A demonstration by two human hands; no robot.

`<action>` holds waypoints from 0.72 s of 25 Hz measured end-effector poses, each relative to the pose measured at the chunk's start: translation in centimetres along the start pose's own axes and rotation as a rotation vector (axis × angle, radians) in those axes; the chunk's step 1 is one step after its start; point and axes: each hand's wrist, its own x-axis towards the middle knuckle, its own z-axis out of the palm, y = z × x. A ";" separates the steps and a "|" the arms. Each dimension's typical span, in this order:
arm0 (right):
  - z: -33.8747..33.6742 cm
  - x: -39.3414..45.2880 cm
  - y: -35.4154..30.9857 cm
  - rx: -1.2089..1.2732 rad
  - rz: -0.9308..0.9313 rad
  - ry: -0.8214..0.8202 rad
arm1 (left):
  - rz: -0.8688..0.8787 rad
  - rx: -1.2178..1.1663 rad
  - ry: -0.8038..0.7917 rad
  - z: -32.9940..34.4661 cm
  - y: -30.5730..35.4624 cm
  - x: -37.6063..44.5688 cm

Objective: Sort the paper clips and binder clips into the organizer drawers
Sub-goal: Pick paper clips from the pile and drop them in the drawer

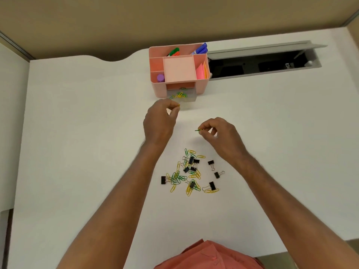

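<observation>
A pink desk organizer (158,88) stands at the back of the white desk. Its clear lower drawer (189,99) is pulled out and holds several yellow and green paper clips (179,95). My left hand (160,121) hovers just in front of that drawer, fingertips pinched on a yellow paper clip (178,105). My right hand (221,133) is lower and to the right, pinching a green paper clip (198,130). Nearer to me lies a loose pile of green and yellow paper clips (177,178) mixed with several black binder clips (211,185).
The organizer's top holds markers (201,49), a purple cap (160,78) and pink sticky notes (201,71). An open cable trough (262,64) with a raised grey lid sits to the organizer's right. Beige partition walls enclose the desk (77,133).
</observation>
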 end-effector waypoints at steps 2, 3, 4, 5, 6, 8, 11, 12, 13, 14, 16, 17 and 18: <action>-0.8 1.9 -1.3 -0.023 -0.045 0.058 | 0.058 0.085 0.051 0.1 1.0 2.8; -1.0 3.1 -1.8 -0.046 -0.062 0.081 | 0.089 0.128 0.068 0.4 1.3 4.0; -1.2 4.1 -2.4 -0.077 -0.086 0.103 | 0.121 0.172 0.079 0.5 1.5 4.8; -1.3 5.3 -3.0 -0.116 -0.114 0.125 | 0.150 0.210 0.081 0.8 1.5 5.4; -1.3 6.5 -3.5 -0.160 -0.144 0.148 | 0.174 0.238 0.078 1.1 1.4 5.9; -1.0 8.8 -4.3 -0.254 -0.200 0.188 | 0.203 0.264 0.070 1.5 1.0 6.3; -0.4 11.3 -4.8 -0.366 -0.230 0.171 | 0.208 0.229 0.083 1.4 0.0 5.4; 0.0 11.9 -4.9 -0.399 -0.233 0.146 | 0.194 0.219 0.086 1.2 -0.6 4.9; 0.3 12.4 -5.0 -0.427 -0.236 0.122 | 0.176 0.212 0.081 1.2 -1.2 4.1; 0.6 12.6 -5.0 -0.444 -0.238 0.104 | 0.155 0.209 0.065 1.2 -1.9 3.2; 1.1 12.6 -4.8 -0.415 -0.243 0.112 | 0.105 0.207 0.008 1.2 -3.0 1.0; 1.1 12.2 -4.6 -0.363 -0.241 0.147 | 0.080 0.205 -0.024 1.3 -3.5 -0.2; 1.1 11.6 -4.2 -0.298 -0.233 0.188 | 0.061 0.204 -0.056 1.3 -3.9 -1.4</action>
